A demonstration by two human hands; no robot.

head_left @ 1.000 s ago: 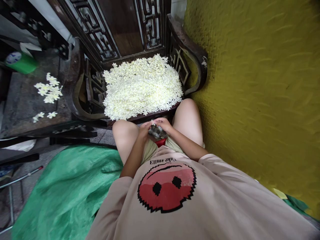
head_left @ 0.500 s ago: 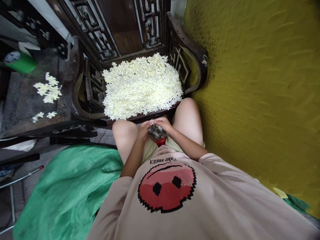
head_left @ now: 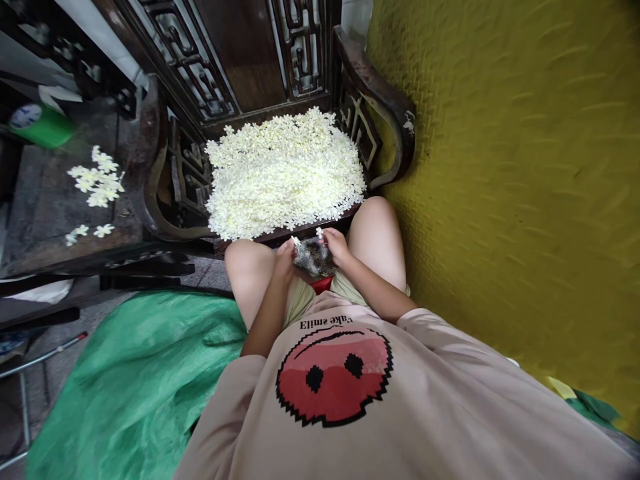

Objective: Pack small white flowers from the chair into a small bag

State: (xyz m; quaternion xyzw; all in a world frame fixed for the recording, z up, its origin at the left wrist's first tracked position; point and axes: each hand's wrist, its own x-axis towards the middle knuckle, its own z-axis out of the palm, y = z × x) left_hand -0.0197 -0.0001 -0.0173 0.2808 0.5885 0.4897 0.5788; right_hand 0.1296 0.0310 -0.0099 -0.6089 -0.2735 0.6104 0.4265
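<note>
Between my knees, my left hand (head_left: 285, 257) pinches a small white flower (head_left: 295, 241) at its fingertips. My right hand (head_left: 335, 245), a short way to the right and apart from it, pinches another white flower (head_left: 319, 233). Just beyond both hands, a thick heap of white flowers (head_left: 285, 173) covers the seat of a dark carved wooden chair (head_left: 260, 67). Below and between the hands lies something mottled grey and dark (head_left: 314, 257); I cannot tell what it is.
On a dark wooden surface (head_left: 40, 200) to the left lie a few loose flowers (head_left: 100, 180) and a green roll (head_left: 47, 125). Green sheeting (head_left: 145, 373) spreads at lower left, near a metal rod (head_left: 45, 355). A yellow textured surface (head_left: 510, 167) rises on the right.
My hands were together at the fingertips and have moved apart, the right one going right and slightly up. A white flower now shows at each hand.
</note>
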